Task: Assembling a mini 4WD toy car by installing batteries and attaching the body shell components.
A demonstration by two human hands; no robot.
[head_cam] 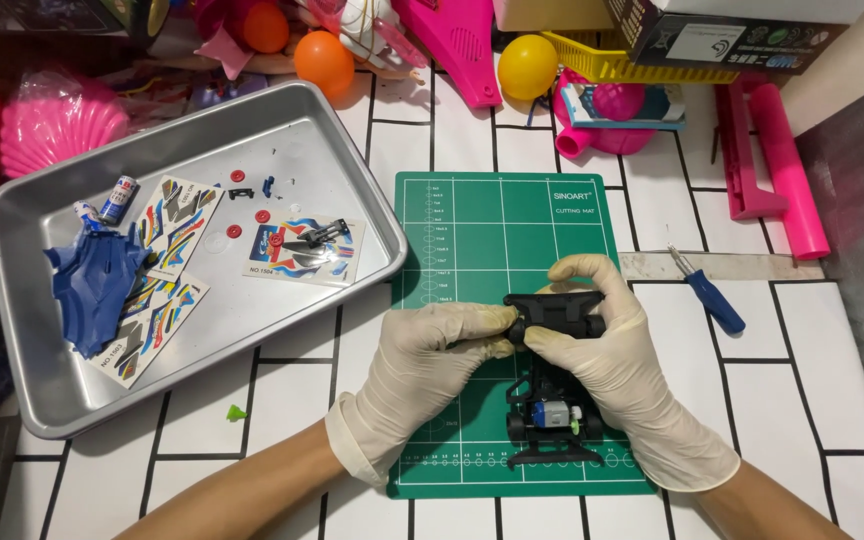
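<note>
**Toy car chassis held over the cutting mat**

Toy car chassis (552, 385), black, above a green cutting mat (472, 240), beside a metal tray (352, 160) of sticker sheets (302, 250). Right hand (612, 350) grasps its front end; left hand (432, 355) pinches a front wheel (518, 330). Blue screwdriver (709, 295) lies apart, right.

Bright, even light is pouring down from overhead, and the metal tray (42, 390) at left is throwing back soft white glare. Short, faint shadows are sitting under both gloved hands. Everything is reading sharp at centre; the far right edge is falling into shade.
</note>
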